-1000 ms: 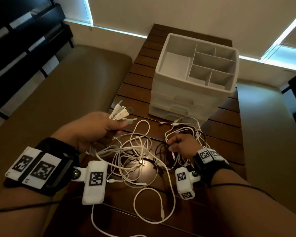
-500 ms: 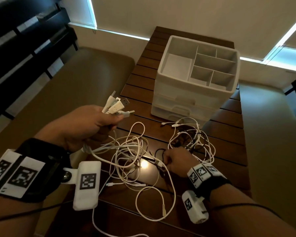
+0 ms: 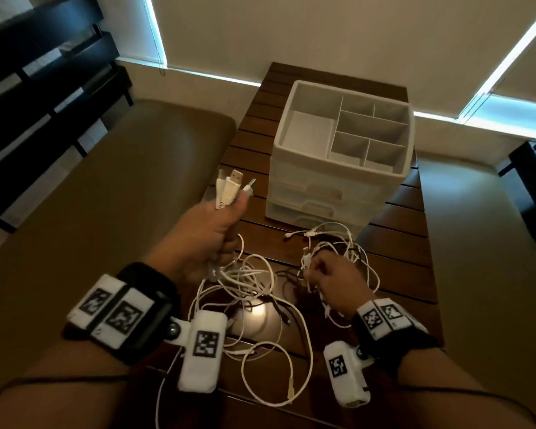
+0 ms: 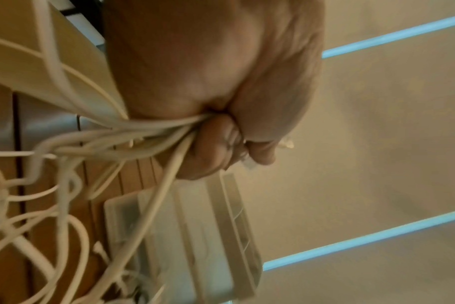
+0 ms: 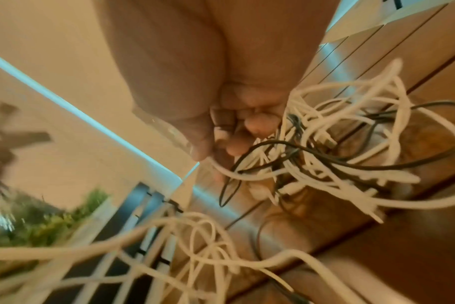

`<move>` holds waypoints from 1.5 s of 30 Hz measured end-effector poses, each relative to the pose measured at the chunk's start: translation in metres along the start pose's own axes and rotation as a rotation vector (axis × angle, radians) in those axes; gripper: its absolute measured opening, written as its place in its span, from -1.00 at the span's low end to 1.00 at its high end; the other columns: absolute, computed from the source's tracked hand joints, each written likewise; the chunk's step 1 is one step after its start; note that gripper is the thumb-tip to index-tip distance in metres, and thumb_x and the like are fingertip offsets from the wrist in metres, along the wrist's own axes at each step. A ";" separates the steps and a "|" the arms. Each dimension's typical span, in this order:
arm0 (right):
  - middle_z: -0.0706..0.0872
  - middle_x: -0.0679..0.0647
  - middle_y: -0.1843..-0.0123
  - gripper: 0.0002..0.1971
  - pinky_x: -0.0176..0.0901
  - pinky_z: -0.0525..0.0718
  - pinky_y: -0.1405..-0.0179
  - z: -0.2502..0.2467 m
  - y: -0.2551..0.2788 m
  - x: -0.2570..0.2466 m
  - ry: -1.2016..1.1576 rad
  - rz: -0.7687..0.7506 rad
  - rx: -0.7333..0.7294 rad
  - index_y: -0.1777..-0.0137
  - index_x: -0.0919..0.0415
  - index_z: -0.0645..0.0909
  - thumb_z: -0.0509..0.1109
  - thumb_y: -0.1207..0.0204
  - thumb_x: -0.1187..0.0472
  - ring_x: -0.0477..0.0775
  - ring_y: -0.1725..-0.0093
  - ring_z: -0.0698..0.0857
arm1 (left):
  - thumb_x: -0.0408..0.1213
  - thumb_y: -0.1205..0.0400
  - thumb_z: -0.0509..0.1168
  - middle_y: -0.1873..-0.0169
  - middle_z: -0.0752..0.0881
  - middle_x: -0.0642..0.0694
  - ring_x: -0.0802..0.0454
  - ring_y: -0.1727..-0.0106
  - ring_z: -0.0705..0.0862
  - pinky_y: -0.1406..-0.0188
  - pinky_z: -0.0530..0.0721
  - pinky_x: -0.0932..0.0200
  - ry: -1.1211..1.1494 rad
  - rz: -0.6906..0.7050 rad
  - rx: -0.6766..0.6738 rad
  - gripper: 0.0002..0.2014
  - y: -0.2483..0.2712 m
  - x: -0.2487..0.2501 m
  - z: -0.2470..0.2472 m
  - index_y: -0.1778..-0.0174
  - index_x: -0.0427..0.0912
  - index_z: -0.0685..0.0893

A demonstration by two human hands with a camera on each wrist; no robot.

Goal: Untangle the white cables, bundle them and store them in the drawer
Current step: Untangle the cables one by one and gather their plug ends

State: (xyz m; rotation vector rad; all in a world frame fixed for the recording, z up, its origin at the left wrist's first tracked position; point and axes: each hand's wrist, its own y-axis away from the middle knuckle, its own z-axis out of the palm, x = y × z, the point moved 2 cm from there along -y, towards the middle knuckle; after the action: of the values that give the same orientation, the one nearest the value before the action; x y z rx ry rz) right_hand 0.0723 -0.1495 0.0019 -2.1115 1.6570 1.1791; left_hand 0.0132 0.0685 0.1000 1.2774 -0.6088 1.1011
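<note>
My left hand (image 3: pixel 211 233) is raised above the table and grips a bunch of white cables (image 4: pixel 133 131), with their USB plugs (image 3: pixel 229 188) sticking up out of the fist. Those cables trail down into a loose tangle (image 3: pixel 251 286) on the wooden table (image 3: pixel 396 267). To the right, my right hand (image 3: pixel 328 274) pinches strands of a second tangle of white and black cables (image 5: pixel 333 144) lying in front of the drawer unit (image 3: pixel 338 168). The unit's drawers (image 3: pixel 316 193) are closed.
The white drawer unit has an open compartment tray (image 3: pixel 362 131) on top. A brown padded seat (image 3: pixel 112 193) lies left of the table and another (image 3: pixel 483 243) to the right. Dark shelving (image 3: pixel 37 75) stands at the far left. A white cable loop (image 3: pixel 276 376) hangs near the table's front edge.
My left hand has lifted higher and further forward with the plug ends, pulling its cables up. My right hand shifted within the right tangle and now pinches strands there.
</note>
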 end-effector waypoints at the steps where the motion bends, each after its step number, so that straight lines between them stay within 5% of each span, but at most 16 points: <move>1: 0.71 -0.04 0.30 -0.85 -0.20 0.55 0.32 -0.010 0.004 -0.006 -0.061 -0.007 0.032 0.25 0.10 0.58 0.40 -0.56 0.22 -0.08 0.34 0.65 | 0.06 -0.57 0.31 0.57 0.22 0.03 0.18 0.65 0.16 0.76 0.19 0.38 -0.020 0.029 0.026 -0.70 -0.008 -0.007 0.010 0.27 -0.04 0.41; 5: 0.79 0.06 0.30 -0.90 -0.10 0.66 0.24 -0.033 0.014 -0.021 -0.245 -0.011 0.132 0.21 0.14 0.65 0.45 -0.52 0.19 -0.01 0.31 0.72 | -0.10 -0.66 0.33 0.65 0.37 0.14 0.22 0.66 0.28 0.69 0.27 0.34 -0.156 0.141 0.094 -0.73 -0.029 -0.028 0.049 0.34 -0.05 0.48; 9: 0.79 0.07 0.32 -0.94 -0.21 0.66 0.29 -0.043 0.025 -0.034 -0.387 -0.052 0.197 0.16 0.17 0.65 0.45 -0.53 0.24 -0.12 0.37 0.71 | -0.02 -0.63 0.36 0.58 0.37 0.06 0.16 0.58 0.27 0.59 0.23 0.27 0.019 0.092 0.096 -0.70 -0.036 -0.037 0.071 0.38 -0.03 0.53; 12: 0.80 0.07 0.32 -0.95 -0.27 0.71 0.28 -0.046 0.032 -0.044 -0.450 -0.078 0.223 0.15 0.19 0.67 0.45 -0.53 0.26 -0.11 0.34 0.76 | 0.00 -0.62 0.35 0.50 0.48 -0.01 0.11 0.51 0.44 0.61 0.38 0.26 0.087 0.081 0.054 -0.73 -0.036 -0.038 0.082 0.32 -0.05 0.58; 19: 0.79 0.10 0.28 -0.92 0.12 0.78 0.14 -0.047 0.034 -0.055 -0.465 -0.061 0.362 0.22 0.16 0.66 0.49 -0.48 0.28 0.11 0.25 0.78 | -0.26 -0.65 0.34 0.43 0.69 -0.01 0.21 0.53 0.63 0.66 0.50 0.37 0.134 0.077 -0.116 -0.93 -0.023 -0.036 0.100 0.04 -0.17 0.60; 23: 0.77 0.06 0.27 -0.87 0.09 0.77 0.15 -0.048 0.037 -0.056 -0.450 -0.049 0.405 0.21 0.16 0.61 0.53 -0.44 0.23 0.03 0.25 0.77 | -0.19 -0.64 0.35 0.39 0.70 -0.01 0.18 0.47 0.61 0.60 0.47 0.32 0.106 0.069 -0.102 -0.90 -0.025 -0.041 0.099 0.04 -0.14 0.67; 28: 0.78 -0.02 0.18 -0.70 -0.17 0.75 0.14 -0.043 0.045 -0.055 -0.448 -0.084 0.293 0.17 0.11 0.52 0.62 -0.31 0.32 -0.19 0.12 0.77 | -0.08 -0.67 0.32 0.44 0.67 -0.11 0.14 0.55 0.59 0.63 0.50 0.31 0.115 0.095 0.009 -0.71 -0.029 -0.042 0.099 0.22 -0.23 0.66; 34: 0.71 0.04 0.32 -0.69 -0.36 0.68 0.39 -0.049 0.041 -0.052 -0.415 -0.119 0.316 0.24 0.15 0.48 0.58 -0.29 0.44 -0.11 0.35 0.72 | -0.17 -0.66 0.33 0.39 0.71 -0.09 0.16 0.49 0.65 0.56 0.56 0.32 0.068 0.161 0.009 -0.79 -0.023 -0.046 0.107 0.19 -0.22 0.68; 40: 0.73 0.18 0.19 -0.77 0.16 0.75 0.10 -0.043 0.037 -0.050 -0.380 -0.201 0.110 0.07 0.14 0.51 0.54 -0.44 0.22 0.14 0.22 0.72 | 0.06 -0.71 0.16 0.58 0.40 -0.02 0.12 0.58 0.36 0.61 0.38 0.26 -0.001 0.195 0.158 -0.55 -0.026 -0.034 0.101 0.42 -0.15 0.48; 42: 0.72 0.18 0.18 -0.86 0.21 0.73 0.07 -0.039 0.028 -0.047 -0.344 -0.236 0.005 0.05 0.07 0.53 0.45 -0.53 0.12 0.23 0.17 0.72 | 0.08 -0.72 0.13 0.56 0.38 0.02 0.15 0.55 0.35 0.54 0.37 0.23 -0.002 0.210 0.181 -0.59 -0.024 -0.029 0.098 0.32 -0.13 0.51; 45: 0.70 -0.05 0.21 -0.89 0.12 0.62 -0.05 -0.040 0.015 -0.037 0.034 -0.285 -0.094 0.20 -0.14 0.52 0.34 -0.55 -0.02 0.07 0.11 0.68 | 0.15 -0.70 0.11 0.52 0.42 0.05 0.14 0.50 0.37 0.47 0.35 0.19 0.034 0.226 0.224 -0.58 -0.024 -0.010 0.089 0.18 -0.15 0.56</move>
State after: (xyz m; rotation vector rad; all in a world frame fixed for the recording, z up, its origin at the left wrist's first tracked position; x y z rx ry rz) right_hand 0.0755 -0.1519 0.0583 -2.3401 1.2797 1.1547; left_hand 0.0487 -0.0171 0.1023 1.4023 -0.6289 1.4062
